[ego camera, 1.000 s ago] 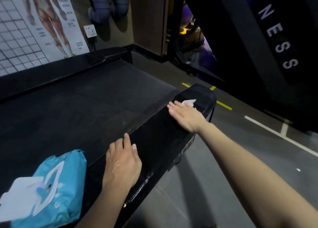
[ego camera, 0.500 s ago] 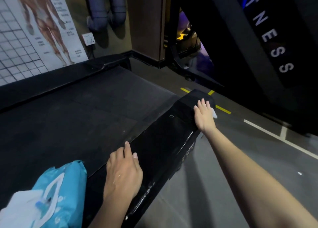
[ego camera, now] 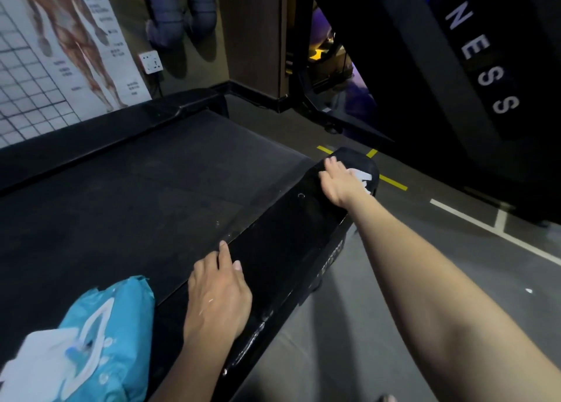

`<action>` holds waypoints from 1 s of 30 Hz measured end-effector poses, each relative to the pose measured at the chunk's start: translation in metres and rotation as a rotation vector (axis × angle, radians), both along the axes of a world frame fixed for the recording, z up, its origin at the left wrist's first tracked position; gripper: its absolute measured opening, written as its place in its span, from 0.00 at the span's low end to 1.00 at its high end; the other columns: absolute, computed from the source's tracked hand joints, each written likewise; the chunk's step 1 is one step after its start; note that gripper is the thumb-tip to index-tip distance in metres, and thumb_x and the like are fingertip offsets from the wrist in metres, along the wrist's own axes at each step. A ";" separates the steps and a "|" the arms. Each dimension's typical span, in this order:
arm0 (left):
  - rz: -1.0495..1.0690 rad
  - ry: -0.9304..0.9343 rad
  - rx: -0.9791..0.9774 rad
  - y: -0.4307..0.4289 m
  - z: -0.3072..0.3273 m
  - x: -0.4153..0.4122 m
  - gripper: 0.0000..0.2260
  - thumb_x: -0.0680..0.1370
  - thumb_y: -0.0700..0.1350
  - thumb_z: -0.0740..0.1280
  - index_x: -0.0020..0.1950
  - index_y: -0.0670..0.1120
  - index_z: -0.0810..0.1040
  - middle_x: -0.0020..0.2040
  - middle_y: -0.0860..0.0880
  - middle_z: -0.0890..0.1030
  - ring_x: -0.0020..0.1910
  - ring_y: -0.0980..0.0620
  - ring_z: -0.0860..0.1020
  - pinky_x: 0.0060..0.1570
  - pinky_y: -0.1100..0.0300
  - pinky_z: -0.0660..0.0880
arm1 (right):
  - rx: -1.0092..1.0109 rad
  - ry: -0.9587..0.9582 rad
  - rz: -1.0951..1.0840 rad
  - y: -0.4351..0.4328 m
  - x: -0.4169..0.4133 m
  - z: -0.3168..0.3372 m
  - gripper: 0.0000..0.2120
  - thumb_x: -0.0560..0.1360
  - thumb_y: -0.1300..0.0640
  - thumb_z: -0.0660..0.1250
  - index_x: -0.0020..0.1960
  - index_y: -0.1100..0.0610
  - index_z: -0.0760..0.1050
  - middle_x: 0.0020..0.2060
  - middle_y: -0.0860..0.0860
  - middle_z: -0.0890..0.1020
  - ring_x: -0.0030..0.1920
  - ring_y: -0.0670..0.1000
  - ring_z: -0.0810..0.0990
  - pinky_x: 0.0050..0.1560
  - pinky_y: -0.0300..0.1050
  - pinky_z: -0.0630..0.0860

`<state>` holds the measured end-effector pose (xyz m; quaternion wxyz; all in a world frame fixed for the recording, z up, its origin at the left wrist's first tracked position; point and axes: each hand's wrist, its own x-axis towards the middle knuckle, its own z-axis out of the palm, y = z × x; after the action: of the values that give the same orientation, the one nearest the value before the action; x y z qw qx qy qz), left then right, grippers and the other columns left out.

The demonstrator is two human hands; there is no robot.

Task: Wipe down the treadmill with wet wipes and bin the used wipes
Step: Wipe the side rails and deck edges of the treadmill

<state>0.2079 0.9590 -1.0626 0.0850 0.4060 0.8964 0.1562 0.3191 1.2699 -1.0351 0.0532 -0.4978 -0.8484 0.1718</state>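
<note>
A black treadmill fills the left of the view, its dark belt (ego camera: 145, 195) bordered by a glossy black side rail (ego camera: 282, 240). My right hand (ego camera: 340, 183) lies flat on the rail's far end cap, pressing a white wet wipe (ego camera: 361, 175) that sticks out beyond the fingers. My left hand (ego camera: 217, 295) rests with straight fingers on the near part of the same rail and holds nothing. A blue wet-wipe pack (ego camera: 91, 344) with its white flap lifted lies on the belt at the bottom left.
Grey floor (ego camera: 364, 325) with white and yellow lines runs along the treadmill's right side. A big dark machine lettered "NESS" (ego camera: 479, 61) stands at the upper right. A muscle poster (ego camera: 60, 43), a wall socket (ego camera: 150, 62) and grey pipes are behind the treadmill.
My right hand has shifted with the wipe from the outer edge of the end cap back onto its top. My left hand stays in place on the rail.
</note>
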 end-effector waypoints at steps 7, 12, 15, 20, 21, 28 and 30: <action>0.012 -0.008 0.046 0.000 0.004 0.004 0.26 0.89 0.49 0.48 0.86 0.43 0.50 0.77 0.46 0.69 0.75 0.47 0.66 0.77 0.52 0.62 | 0.142 -0.144 0.287 -0.068 -0.007 -0.003 0.23 0.84 0.52 0.48 0.77 0.59 0.60 0.78 0.56 0.61 0.75 0.54 0.60 0.68 0.50 0.59; 0.064 -0.024 0.116 0.000 -0.001 0.004 0.24 0.86 0.44 0.56 0.82 0.39 0.64 0.68 0.41 0.77 0.68 0.41 0.72 0.70 0.46 0.68 | -0.063 -0.198 0.546 -0.127 -0.056 0.003 0.27 0.85 0.51 0.46 0.82 0.58 0.50 0.82 0.53 0.50 0.81 0.49 0.49 0.78 0.48 0.47; 0.120 0.077 0.138 0.000 -0.006 0.004 0.18 0.79 0.40 0.62 0.68 0.40 0.77 0.56 0.40 0.80 0.57 0.38 0.75 0.57 0.41 0.72 | -0.125 -0.112 0.575 -0.160 -0.062 0.005 0.26 0.85 0.53 0.47 0.82 0.55 0.53 0.81 0.49 0.53 0.80 0.48 0.52 0.73 0.43 0.44; 0.171 0.076 0.102 0.000 0.004 0.006 0.12 0.81 0.41 0.61 0.64 0.45 0.75 0.58 0.44 0.78 0.60 0.41 0.74 0.58 0.45 0.68 | -0.466 0.074 0.374 -0.177 -0.042 0.001 0.29 0.76 0.45 0.47 0.76 0.28 0.55 0.79 0.43 0.61 0.80 0.54 0.52 0.78 0.58 0.42; 0.163 0.067 0.115 -0.001 0.005 0.007 0.13 0.81 0.40 0.61 0.65 0.45 0.74 0.59 0.44 0.78 0.61 0.41 0.74 0.58 0.45 0.68 | -0.495 0.110 0.310 -0.179 -0.036 0.003 0.28 0.73 0.43 0.48 0.71 0.21 0.57 0.77 0.43 0.66 0.79 0.55 0.57 0.78 0.59 0.47; 0.146 -0.029 0.334 -0.057 0.053 0.000 0.16 0.78 0.35 0.63 0.65 0.42 0.77 0.60 0.39 0.80 0.61 0.35 0.77 0.59 0.41 0.71 | -0.538 0.293 0.161 -0.250 0.003 0.026 0.22 0.83 0.57 0.56 0.73 0.40 0.72 0.69 0.39 0.76 0.69 0.41 0.72 0.66 0.29 0.62; 0.174 -0.010 0.341 -0.089 0.080 -0.013 0.15 0.78 0.35 0.63 0.65 0.43 0.77 0.62 0.40 0.79 0.63 0.36 0.75 0.61 0.42 0.70 | -0.498 0.301 0.151 -0.279 0.007 0.024 0.23 0.83 0.59 0.54 0.73 0.41 0.72 0.68 0.41 0.76 0.70 0.44 0.72 0.68 0.31 0.63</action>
<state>0.1951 0.8704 -0.9826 0.0054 0.3347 0.8883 0.3145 0.3263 0.9905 -1.0107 0.0416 -0.3998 -0.7975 0.4499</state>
